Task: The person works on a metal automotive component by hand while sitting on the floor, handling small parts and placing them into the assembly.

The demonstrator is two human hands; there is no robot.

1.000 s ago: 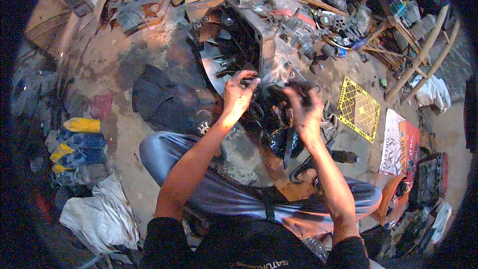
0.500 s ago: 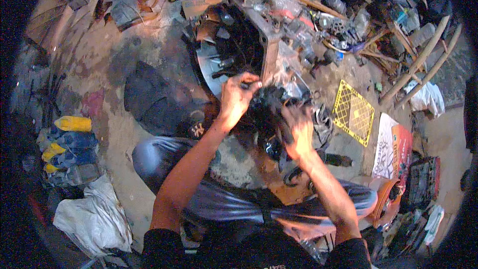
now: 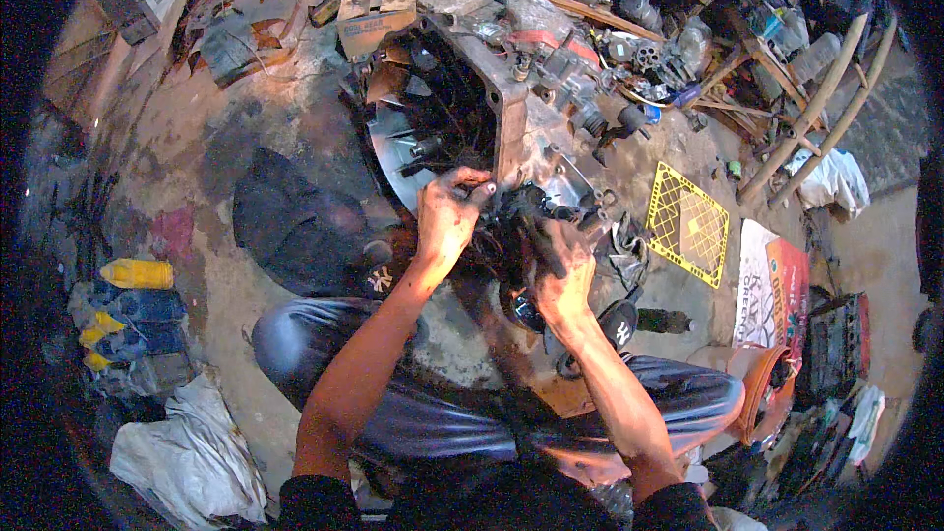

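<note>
A large bell-shaped metal housing [image 3: 508,133], like a gearbox casing, lies open on the floor in front of me. My left hand [image 3: 450,216] is at its near rim, thumb and fingers pinched together; whatever is between them is too small to make out. My right hand [image 3: 562,261], its fingers blackened, curls over a dark, greasy mechanical part [image 3: 526,205] just right of my left hand. The fingertips are partly hidden against that part. Beside it, under my right wrist, sits a small shiny dark piece [image 3: 521,310].
Metal parts crowd the area around a wooden rack [image 3: 610,15]. A yellow grid panel [image 3: 688,226] lies to the right, near a printed red-and-white bag [image 3: 772,285]. Yellow-and-blue bottles [image 3: 138,273] and a white sack [image 3: 192,452] are at left. Dark cloth [image 3: 295,221] lies by my left knee.
My right hand has shifted left, closer to my left hand, and its fingers have curled in over the dark part. The left hand stays pinched by the rim. The view has shifted slightly.
</note>
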